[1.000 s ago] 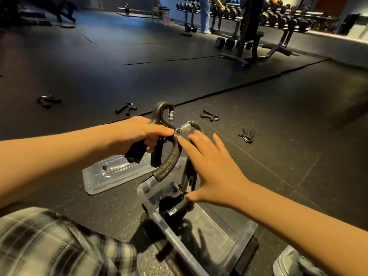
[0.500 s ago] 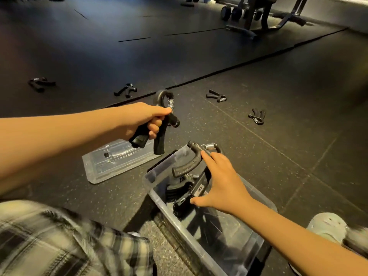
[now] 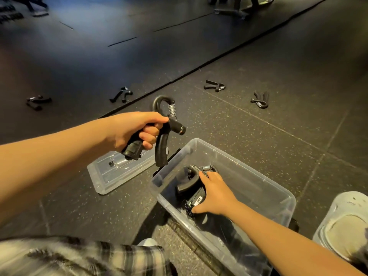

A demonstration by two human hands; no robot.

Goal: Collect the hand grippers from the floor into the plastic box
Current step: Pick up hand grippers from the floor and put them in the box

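Dark rubber gym floor (image 3: 258,136). Left hand (image 3: 135,130): fingers curled round one hand gripper (image 3: 161,148). Right hand (image 3: 215,194): thumb and fingers clasp second gripper (image 3: 189,184) inside plastic box (image 3: 249,180).

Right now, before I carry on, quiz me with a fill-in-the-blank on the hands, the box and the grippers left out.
Behind the raised gripper in the left hand, a clear ____ lies on the floor.
The right hand holds the second gripper ____ the plastic box.
____ loose grippers lie on the floor beyond.
Missing: lid; inside; four.
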